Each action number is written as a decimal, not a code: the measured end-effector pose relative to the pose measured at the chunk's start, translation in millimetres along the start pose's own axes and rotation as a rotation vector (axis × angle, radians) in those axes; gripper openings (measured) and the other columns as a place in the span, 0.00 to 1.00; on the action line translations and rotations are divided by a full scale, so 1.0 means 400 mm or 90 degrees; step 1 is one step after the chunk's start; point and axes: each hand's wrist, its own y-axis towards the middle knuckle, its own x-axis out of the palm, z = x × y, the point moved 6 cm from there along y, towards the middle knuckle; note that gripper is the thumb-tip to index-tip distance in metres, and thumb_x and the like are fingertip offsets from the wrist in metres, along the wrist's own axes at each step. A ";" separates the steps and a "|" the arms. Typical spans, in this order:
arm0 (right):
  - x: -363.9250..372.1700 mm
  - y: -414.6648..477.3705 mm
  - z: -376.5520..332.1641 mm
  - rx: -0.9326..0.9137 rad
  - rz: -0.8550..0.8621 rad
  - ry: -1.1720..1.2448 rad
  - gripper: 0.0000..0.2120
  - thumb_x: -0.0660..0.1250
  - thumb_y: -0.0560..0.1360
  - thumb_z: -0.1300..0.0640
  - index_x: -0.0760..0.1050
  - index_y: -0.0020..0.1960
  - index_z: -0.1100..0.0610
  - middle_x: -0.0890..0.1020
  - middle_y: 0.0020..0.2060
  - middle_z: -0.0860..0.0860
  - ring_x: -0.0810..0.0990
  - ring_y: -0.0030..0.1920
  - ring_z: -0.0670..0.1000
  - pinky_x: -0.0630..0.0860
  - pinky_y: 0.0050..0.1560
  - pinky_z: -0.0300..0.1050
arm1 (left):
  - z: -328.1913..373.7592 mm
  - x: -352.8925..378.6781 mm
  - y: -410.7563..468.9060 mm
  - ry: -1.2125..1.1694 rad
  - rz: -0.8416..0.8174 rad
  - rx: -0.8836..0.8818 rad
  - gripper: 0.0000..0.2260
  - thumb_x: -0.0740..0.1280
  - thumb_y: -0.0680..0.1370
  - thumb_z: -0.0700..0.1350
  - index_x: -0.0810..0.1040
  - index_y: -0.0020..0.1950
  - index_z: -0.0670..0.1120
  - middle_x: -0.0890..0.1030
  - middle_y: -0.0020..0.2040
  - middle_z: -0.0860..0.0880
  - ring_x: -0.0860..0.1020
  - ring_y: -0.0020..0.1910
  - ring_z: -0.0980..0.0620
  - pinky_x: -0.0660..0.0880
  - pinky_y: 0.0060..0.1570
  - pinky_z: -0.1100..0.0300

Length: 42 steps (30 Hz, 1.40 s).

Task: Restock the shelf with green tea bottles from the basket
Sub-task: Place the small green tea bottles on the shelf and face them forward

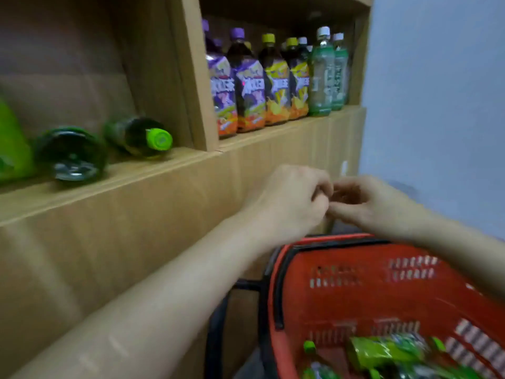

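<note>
Two green tea bottles (136, 136) shelved, more in the basket (352, 299); my left grip (289, 203) and right grip (374, 205) curled together, load unclear.

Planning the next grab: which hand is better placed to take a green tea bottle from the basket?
Probably the right hand: its forearm crosses over the red basket, with the bottles lying inside. The left hand sits shelf-side.

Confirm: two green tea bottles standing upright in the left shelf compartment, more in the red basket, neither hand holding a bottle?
Not upright: the head view shows both green tea bottles lying on their sides in the left shelf compartment. Rest holds: more in the red basket, left hand and right hand holding no bottle.
</note>
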 end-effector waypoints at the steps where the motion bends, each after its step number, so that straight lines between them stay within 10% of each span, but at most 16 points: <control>1: 0.003 -0.039 0.056 0.032 -0.063 -0.052 0.10 0.70 0.71 0.48 0.80 0.50 0.50 0.86 0.42 0.50 0.84 0.45 0.52 0.79 0.50 0.54 | 0.017 0.065 -0.003 -0.024 -0.028 -0.015 0.11 0.62 0.72 0.44 0.83 0.47 0.51 0.85 0.45 0.50 0.80 0.47 0.48 0.76 0.47 0.54; 9: 0.092 -0.392 0.549 0.328 -0.502 -0.264 0.22 0.67 0.75 0.45 0.73 0.63 0.59 0.82 0.56 0.56 0.78 0.48 0.50 0.68 0.46 0.37 | 0.158 0.499 -0.019 -0.074 -0.311 -0.028 0.11 0.66 0.74 0.48 0.80 0.56 0.53 0.83 0.49 0.53 0.79 0.50 0.50 0.74 0.51 0.59; 15: 0.168 -0.501 0.747 0.438 -0.679 -0.311 0.34 0.71 0.72 0.47 0.64 0.73 0.56 0.73 0.68 0.57 0.74 0.66 0.58 0.71 0.66 0.53 | 0.215 0.771 -0.081 0.072 -0.566 -0.011 0.13 0.64 0.75 0.49 0.77 0.59 0.49 0.80 0.58 0.45 0.78 0.57 0.42 0.75 0.49 0.54; 18: 0.230 -0.567 0.762 0.364 -0.858 -0.450 0.29 0.69 0.74 0.47 0.67 0.70 0.58 0.74 0.65 0.58 0.74 0.64 0.59 0.72 0.60 0.52 | 0.251 0.882 -0.153 0.085 -0.679 0.024 0.12 0.65 0.77 0.48 0.78 0.57 0.45 0.80 0.55 0.45 0.79 0.51 0.43 0.76 0.47 0.53; 25: 0.185 -0.511 0.745 0.543 -0.634 -0.023 0.14 0.73 0.71 0.51 0.74 0.48 0.59 0.79 0.35 0.52 0.78 0.30 0.47 0.79 0.34 0.41 | 0.213 0.968 -0.219 -0.085 -0.653 -0.148 0.33 0.72 0.71 0.55 0.62 0.69 0.44 0.77 0.60 0.43 0.76 0.58 0.42 0.74 0.52 0.54; 32: 0.107 -0.391 0.730 0.560 -0.231 0.323 0.19 0.62 0.78 0.46 0.78 0.53 0.61 0.81 0.37 0.53 0.79 0.34 0.49 0.77 0.37 0.43 | 0.022 0.831 -0.115 -0.160 -0.394 -0.399 0.34 0.77 0.62 0.59 0.71 0.63 0.49 0.80 0.54 0.51 0.78 0.50 0.48 0.76 0.50 0.55; 36: 0.139 -0.418 0.835 0.626 -0.350 0.023 0.13 0.61 0.80 0.56 0.73 0.62 0.60 0.80 0.51 0.57 0.80 0.45 0.54 0.81 0.43 0.48 | -0.010 0.764 -0.070 -0.134 -0.368 -0.371 0.38 0.77 0.61 0.58 0.70 0.68 0.54 0.80 0.59 0.50 0.78 0.56 0.46 0.76 0.55 0.55; 42: 0.287 -0.448 0.940 0.506 -0.502 -0.328 0.39 0.69 0.72 0.53 0.50 0.74 0.42 0.70 0.68 0.61 0.73 0.63 0.62 0.75 0.61 0.56 | -0.016 0.717 -0.063 -0.198 -0.384 -0.317 0.38 0.73 0.53 0.59 0.71 0.63 0.58 0.81 0.53 0.55 0.79 0.51 0.49 0.77 0.53 0.52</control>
